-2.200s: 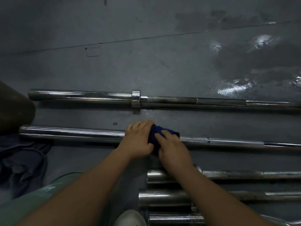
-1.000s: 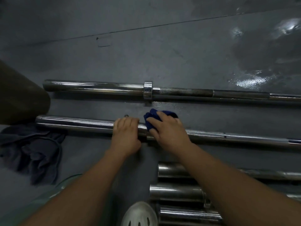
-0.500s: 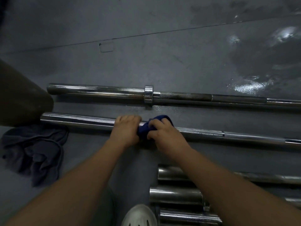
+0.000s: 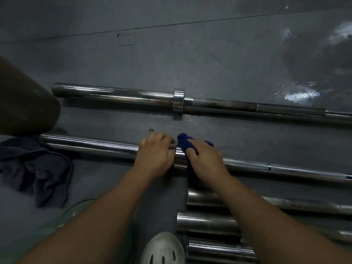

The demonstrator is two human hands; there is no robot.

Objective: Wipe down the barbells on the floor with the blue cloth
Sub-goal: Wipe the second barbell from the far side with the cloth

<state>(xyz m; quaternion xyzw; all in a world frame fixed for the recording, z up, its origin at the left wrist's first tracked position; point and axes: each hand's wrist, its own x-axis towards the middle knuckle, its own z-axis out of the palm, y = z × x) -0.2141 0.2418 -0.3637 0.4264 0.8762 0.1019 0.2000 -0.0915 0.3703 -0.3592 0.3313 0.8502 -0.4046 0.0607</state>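
- Currently, floor [image 4: 190,60]: grey, matte, with a wet sheen at far right.
- Far barbell [image 4: 114,94]: chrome sleeve, dull stained shaft; likely still to do.
- Middle barbell [image 4: 91,144]: smooth sleeve, knurled shaft; wiping underway beside its collar.
- Left hand [image 4: 154,157]: fingers curled over the sleeve, gripping.
- Right hand [image 4: 205,161]: fingers curled, pressing the cloth down.
- Blue cloth [image 4: 183,141]: soft, bunched, draped over the middle barbell.
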